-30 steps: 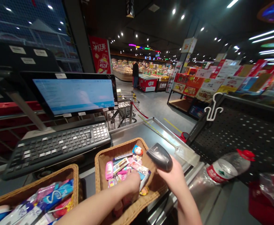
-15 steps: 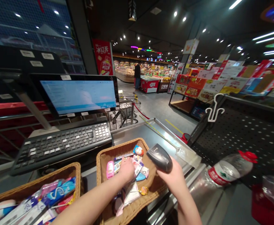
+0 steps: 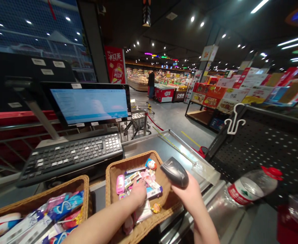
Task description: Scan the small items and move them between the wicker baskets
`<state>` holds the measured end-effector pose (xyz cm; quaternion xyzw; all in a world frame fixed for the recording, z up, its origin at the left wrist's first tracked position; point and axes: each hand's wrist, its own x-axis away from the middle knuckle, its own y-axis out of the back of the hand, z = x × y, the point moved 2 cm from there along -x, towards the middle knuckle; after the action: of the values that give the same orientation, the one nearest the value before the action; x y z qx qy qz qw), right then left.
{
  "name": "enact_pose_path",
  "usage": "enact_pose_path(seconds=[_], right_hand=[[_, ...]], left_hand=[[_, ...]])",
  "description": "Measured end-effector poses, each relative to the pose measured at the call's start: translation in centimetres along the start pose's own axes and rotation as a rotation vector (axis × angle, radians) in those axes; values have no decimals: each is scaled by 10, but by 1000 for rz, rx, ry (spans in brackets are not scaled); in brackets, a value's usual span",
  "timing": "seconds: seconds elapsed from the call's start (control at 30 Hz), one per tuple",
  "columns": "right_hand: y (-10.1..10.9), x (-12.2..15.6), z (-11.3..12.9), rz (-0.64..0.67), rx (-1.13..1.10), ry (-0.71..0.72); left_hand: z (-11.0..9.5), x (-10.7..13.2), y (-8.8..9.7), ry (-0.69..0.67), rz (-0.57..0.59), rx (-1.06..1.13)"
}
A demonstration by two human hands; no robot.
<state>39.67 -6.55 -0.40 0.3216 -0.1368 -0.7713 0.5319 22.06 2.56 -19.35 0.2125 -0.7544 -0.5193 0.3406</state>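
Observation:
My left hand reaches into a wicker basket, its fingers closed at the edge of a small flat packet. Its fingertips are partly hidden. Around it lie a pink case, a round blue-and-white piece, a blue-and-white packet with a barcode, a gold-wrapped lollipop and a pale pink-and-white pack. My right hand is wrapped round a dark barcode scanner above the basket's right side, its head towards the basket.
A second wicker basket with sweets stands at the lower left. Behind it are a keyboard and a lit monitor. To the right, a large red-capped bottle lies tilted near a black perforated panel. A person stands far back.
My left hand has shifted slightly down within the basket. The barcoded blue-and-white packet now lies flat to its right, and another packet shows at its fingers. The scanner has barely moved.

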Motion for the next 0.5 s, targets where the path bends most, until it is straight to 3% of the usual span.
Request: enact_pose_path(seconds=[0.1,0.23,0.37,0.5], right_hand=[[0,0,1,-6,-20,12],[1,0,1,-2,-23,17],[2,2,-1,-15,-17,-12],[-1,1,1,-14,-31,-22]], left_hand=[[0,3,0,106,-40,-56],[-3,4,13,110,-78,-61],[2,10,45,80,-159,-48],[12,32,84,25,-301,-25]])
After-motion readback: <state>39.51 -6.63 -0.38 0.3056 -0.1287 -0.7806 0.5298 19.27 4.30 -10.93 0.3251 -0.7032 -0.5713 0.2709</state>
